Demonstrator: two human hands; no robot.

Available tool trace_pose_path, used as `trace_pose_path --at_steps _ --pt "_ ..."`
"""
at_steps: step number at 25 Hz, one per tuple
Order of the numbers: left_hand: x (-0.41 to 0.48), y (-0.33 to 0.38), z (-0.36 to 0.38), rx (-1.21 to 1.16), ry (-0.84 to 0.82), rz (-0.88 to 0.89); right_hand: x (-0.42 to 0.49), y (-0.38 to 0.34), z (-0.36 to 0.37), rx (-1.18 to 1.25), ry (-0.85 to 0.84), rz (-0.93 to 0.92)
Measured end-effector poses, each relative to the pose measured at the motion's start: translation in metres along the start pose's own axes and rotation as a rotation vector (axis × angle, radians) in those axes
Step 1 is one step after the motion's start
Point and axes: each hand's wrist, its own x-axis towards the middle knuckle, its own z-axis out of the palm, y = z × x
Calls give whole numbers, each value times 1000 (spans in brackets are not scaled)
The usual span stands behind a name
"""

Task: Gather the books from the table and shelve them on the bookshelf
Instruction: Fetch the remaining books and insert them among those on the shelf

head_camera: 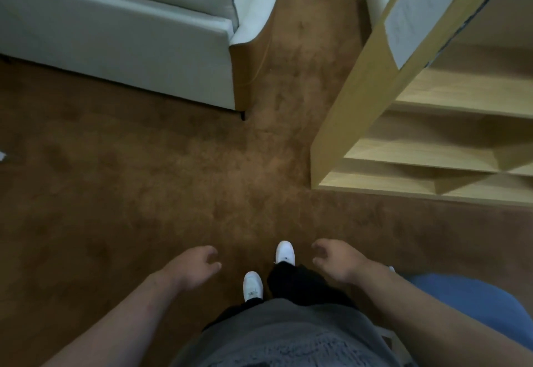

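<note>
A light wooden bookshelf (pixel 340 124) stands at the right, its lower shelves bare and a white printed sheet (pixel 409 17) stuck on its side panel. No book and no table is in view. My left hand (pixel 193 265) hangs low at the centre left, fingers loosely curled, holding nothing. My right hand (pixel 337 260) hangs at the centre right, fingers loosely curled too, also holding nothing. Both hands are over the brown carpet, well short of the bookshelf.
A pale sofa (pixel 129 35) fills the upper left, its corner near the bookshelf with a carpet gap (pixel 288 107) between them. My white shoes (pixel 284 252) stand on the carpet. A blue object (pixel 467 300) lies at the lower right. A small white scrap (pixel 2 155) shows at the left edge.
</note>
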Motion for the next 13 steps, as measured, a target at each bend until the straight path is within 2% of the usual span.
trace_pose_path --at_steps 5,13 --pt "30 -15 -48 -76 26 -52 50 -45 -40 -25 -9 -46" --pt "107 0 -183 29 -19 -82 151 -102 -124 -93 -63 -37"
